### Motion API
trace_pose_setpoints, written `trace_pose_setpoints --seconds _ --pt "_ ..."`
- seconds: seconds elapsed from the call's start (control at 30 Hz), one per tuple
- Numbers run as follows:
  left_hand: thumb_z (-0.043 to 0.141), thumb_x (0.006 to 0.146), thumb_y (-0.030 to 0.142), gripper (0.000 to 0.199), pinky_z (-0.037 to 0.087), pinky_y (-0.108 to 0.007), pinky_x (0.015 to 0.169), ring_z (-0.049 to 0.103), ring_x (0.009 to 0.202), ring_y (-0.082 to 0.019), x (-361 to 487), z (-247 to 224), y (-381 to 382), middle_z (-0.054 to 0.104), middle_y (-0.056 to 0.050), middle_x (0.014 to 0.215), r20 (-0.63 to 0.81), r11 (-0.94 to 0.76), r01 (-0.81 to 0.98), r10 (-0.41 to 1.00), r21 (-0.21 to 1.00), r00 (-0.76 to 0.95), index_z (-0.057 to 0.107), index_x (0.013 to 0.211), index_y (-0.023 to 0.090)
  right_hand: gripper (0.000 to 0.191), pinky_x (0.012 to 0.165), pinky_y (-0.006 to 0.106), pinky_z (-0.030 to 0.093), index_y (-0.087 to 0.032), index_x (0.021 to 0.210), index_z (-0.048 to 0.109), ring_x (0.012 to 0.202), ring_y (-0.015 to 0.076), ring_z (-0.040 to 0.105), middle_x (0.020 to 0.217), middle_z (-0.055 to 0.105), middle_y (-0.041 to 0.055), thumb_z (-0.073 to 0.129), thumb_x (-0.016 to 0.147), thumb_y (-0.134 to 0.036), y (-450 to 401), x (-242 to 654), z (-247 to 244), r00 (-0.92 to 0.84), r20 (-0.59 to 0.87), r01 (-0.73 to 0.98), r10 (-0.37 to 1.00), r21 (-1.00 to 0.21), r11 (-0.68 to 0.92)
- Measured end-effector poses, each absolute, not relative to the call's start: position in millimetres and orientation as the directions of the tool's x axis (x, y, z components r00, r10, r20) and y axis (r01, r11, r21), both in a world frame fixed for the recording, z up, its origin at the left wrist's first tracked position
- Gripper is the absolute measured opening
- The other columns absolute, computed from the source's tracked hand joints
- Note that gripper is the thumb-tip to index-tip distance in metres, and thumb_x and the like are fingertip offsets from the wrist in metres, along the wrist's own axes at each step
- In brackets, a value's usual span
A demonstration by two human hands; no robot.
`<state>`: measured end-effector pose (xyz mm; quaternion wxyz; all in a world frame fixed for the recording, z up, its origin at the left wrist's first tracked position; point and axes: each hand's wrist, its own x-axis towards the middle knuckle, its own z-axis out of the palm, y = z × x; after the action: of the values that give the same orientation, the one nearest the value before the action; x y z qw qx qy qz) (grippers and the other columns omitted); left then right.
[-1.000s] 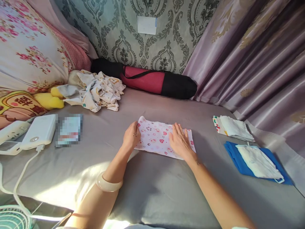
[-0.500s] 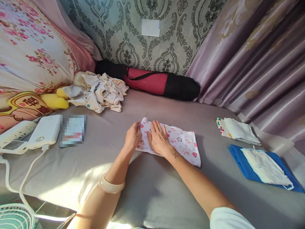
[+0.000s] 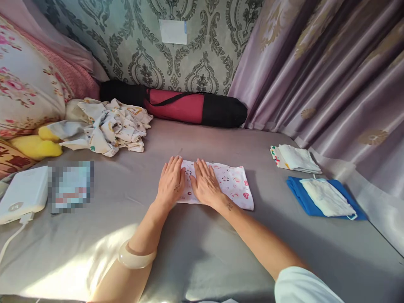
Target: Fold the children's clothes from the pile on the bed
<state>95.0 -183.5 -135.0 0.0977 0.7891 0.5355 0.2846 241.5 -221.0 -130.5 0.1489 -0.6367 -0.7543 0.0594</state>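
Note:
A white cloth (image 3: 233, 185) with pink and red prints lies folded in a long flat strip on the grey bed sheet (image 3: 202, 252). Over its left end, my left hand (image 3: 171, 180) rests flat with the fingers stretched forward. Just to its right, my right hand (image 3: 206, 183) presses flat on the cloth, thumb apart from the fingers. Both hands hide the left part of the cloth. Its right end shows uncovered, with a slightly wavy edge.
To the right lie a folded white cloth (image 3: 299, 158) and a face mask (image 3: 328, 198) on folded blue fabric (image 3: 295, 187). A crumpled printed cloth (image 3: 118, 126), a black-and-red long bag (image 3: 176, 105), a white power bank (image 3: 25, 193) and a blurred-out item (image 3: 72, 187) lie around.
My left hand has gone from gripping the cloth's left edge to lying flat on that end. The right hand stays flat on the cloth. The view has turned slightly right.

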Motion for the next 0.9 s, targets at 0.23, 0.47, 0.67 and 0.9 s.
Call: trace_pose_setpoints --seconds 0.23,0.47,0.67,0.9 --pt "0.034 0.097 0.044 0.058 0.023 -0.049 0.118 0.033 0.143 -0.03 107.5 -157.9 -189.1 0.039 -0.018 0.152 0.199 -0.496 0.851 0.863 0.172 0.463 0.046 0.143 0.01 0.065 0.121 0.044 0.013 -0.001 0.152 0.027 0.149 0.0263 0.015 0.161 0.018 0.0159 0.024 0.101 -0.042 -246.7 291.9 -143.3 -0.009 0.058 0.98 0.998 -0.199 0.02" --pt "0.027 0.098 0.044 0.061 0.023 -0.051 0.118 0.031 0.144 -0.03 105.4 -151.4 -188.6 0.039 -0.019 0.152 0.224 -0.454 0.872 0.883 0.184 0.412 0.044 0.144 0.007 0.064 0.121 0.049 0.01 -0.004 0.153 0.022 0.15 0.0268 0.01 0.161 0.018 0.0168 0.026 0.1 -0.04 -260.4 323.7 -136.4 0.101 0.192 0.986 0.976 -0.15 -0.072" --pt "0.024 0.099 0.044 0.062 0.02 -0.05 0.119 0.032 0.144 -0.029 108.8 -139.5 -196.0 0.039 -0.019 0.151 0.264 -0.464 0.868 0.872 0.178 0.412 0.044 0.143 0.005 0.065 0.12 0.043 0.015 -0.003 0.151 0.028 0.148 0.0257 0.018 0.16 0.021 0.0182 0.022 0.1 -0.043 -261.2 342.0 -143.1 0.069 0.021 0.97 0.997 -0.234 -0.063" --pt "0.027 0.099 0.038 0.056 0.019 -0.051 0.119 0.032 0.143 -0.029 108.8 -138.0 -198.5 0.042 -0.019 0.15 0.282 -0.508 0.837 0.849 0.205 0.446 0.045 0.141 0.006 0.053 0.104 0.041 0.038 -0.007 0.139 0.047 0.127 0.0294 0.049 0.135 0.055 0.0208 0.035 0.095 -0.034 -275.1 376.3 -125.2 0.337 0.2 0.913 0.92 -0.306 -0.268"
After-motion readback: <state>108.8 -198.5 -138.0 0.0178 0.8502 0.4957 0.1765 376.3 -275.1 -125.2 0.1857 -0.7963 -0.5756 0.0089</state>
